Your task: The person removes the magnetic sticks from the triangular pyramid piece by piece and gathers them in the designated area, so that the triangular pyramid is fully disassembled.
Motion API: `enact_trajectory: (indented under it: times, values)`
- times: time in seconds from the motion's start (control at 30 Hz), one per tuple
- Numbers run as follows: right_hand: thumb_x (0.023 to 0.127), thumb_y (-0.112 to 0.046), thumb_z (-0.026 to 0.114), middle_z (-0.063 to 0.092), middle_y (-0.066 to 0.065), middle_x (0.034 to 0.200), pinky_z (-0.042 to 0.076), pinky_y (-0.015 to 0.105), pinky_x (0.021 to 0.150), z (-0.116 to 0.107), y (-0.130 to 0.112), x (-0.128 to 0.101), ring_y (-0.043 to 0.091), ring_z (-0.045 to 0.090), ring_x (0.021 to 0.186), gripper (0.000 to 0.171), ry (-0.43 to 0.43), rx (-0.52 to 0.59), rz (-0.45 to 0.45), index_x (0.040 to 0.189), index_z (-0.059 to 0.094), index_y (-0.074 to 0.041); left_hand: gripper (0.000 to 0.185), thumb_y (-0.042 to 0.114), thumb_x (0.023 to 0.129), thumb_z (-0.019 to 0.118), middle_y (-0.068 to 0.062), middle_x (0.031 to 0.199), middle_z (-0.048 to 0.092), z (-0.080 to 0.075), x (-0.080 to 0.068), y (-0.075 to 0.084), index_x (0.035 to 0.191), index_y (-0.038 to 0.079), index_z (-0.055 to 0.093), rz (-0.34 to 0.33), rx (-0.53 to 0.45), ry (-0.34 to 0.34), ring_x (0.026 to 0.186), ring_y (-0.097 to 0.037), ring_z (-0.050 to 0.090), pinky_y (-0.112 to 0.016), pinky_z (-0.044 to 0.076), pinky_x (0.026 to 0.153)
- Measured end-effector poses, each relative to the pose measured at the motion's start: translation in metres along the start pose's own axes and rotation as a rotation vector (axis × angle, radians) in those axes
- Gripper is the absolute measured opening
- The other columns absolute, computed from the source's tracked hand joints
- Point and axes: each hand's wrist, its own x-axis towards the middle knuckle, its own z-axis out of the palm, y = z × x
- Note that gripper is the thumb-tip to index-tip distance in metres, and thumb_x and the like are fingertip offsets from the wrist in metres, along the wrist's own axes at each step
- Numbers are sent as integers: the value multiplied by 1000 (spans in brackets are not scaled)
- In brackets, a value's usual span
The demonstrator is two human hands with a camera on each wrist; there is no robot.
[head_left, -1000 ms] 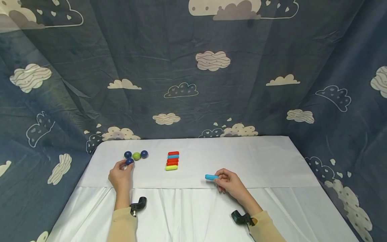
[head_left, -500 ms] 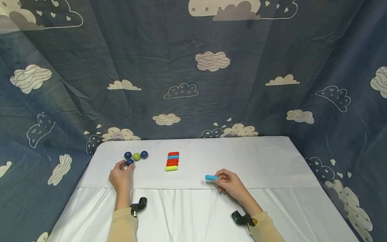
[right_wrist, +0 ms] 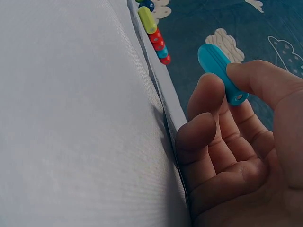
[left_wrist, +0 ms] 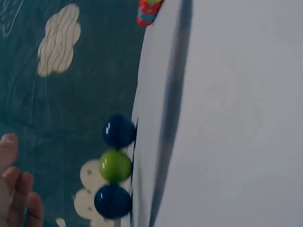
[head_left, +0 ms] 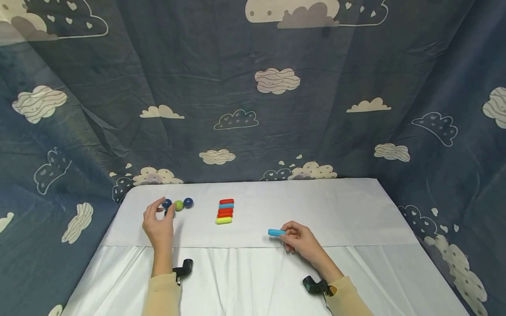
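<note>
In the head view my left hand [head_left: 158, 227] is raised over the left part of the table, its thumb and fingers spread apart around a dark blue ball [head_left: 168, 214] that they partly hide. Just beyond are a second dark blue ball [head_left: 167, 203], a green ball [head_left: 179, 205] and another dark blue ball [head_left: 188, 202]. The left wrist view has loose fingers [left_wrist: 21, 194] at its edge, apart from the balls. My right hand [head_left: 303, 242] pinches a light blue ridged long bead [right_wrist: 218, 66] between thumb and fingers, above the cloth; a small hole shows in its end.
Left of the table's middle lies a column of similar long pieces: red [head_left: 226, 201], light blue [head_left: 226, 206], more red, and yellow-green [head_left: 224, 220] nearest me. White cloth [head_left: 324, 206] covers the table. A dark cloud-patterned curtain [head_left: 237, 92] stands behind and at both sides.
My left hand has let go of the nearest dark blue ball, spread its fingers and lifted slightly. The right hand holds the long blue bead in the same spot.
</note>
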Motion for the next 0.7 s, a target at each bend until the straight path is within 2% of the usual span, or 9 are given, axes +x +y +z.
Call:
enact_trajectory:
  times: [0.1, 0.23, 0.33, 0.43, 0.53, 0.6, 0.7]
  values:
    - [99, -10, 74, 65, 7, 82, 47, 22, 53, 0, 1, 0, 11, 58, 59, 24, 9, -6, 2, 116, 63, 2, 34, 4, 84, 88, -18, 117, 74, 10, -8, 9, 117, 2, 76, 117, -76, -61, 104, -36, 58, -40, 42, 97]
    - [99, -10, 74, 65, 4, 81, 47, 21, 53, -1, 1, 0, 10, 57, 59, 22, 16, -10, -1, 115, 63, 0, 38, 2, 80, 91, -16, 114, 76, 28, -25, 22, 116, 3, 78, 204, -139, -194, 100, -38, 62, -37, 45, 96]
    - [99, -10, 74, 65, 2, 81, 47, 21, 53, -1, 1, 0, 10, 57, 59, 22, 13, -12, -1, 115, 63, 0, 38, 5, 81, 91, -13, 111, 77, 42, -42, 33, 117, 5, 78, 251, -110, -378, 96, -33, 64, -41, 47, 92]
    - [99, -10, 73, 65, 2, 80, 46, 21, 53, 0, 1, 0, 10, 57, 58, 22, 9, -11, -2, 115, 63, 0, 38, 15, 83, 91, -3, 109, 79, 56, -64, 45, 119, 12, 78, 265, -26, -616, 96, -24, 66, -43, 47, 93]
    - [98, -10, 73, 65, 3, 81, 46, 21, 53, 2, 1, 0, 10, 56, 58, 22, 5, -8, 1, 116, 63, 0, 36, 23, 87, 89, 4, 108, 78, 67, -86, 56, 119, 14, 78, 272, 24, -818, 97, -18, 66, -38, 49, 92]
    - [99, -11, 74, 64, 3, 81, 46, 21, 53, 3, 0, 0, 10, 56, 58, 23, 0, -7, 0, 116, 63, 0, 34, 25, 88, 88, 7, 110, 78, 73, -98, 62, 119, 14, 78, 267, 13, -908, 96, -17, 65, -34, 51, 89]
    - [99, -13, 75, 64, 4, 81, 45, 21, 53, 5, -2, -1, 9, 55, 58, 24, -5, -8, -3, 116, 63, -1, 33, 27, 90, 87, 7, 110, 79, 81, -113, 66, 119, 14, 79, 267, -8, -984, 96, -16, 63, -29, 54, 84]
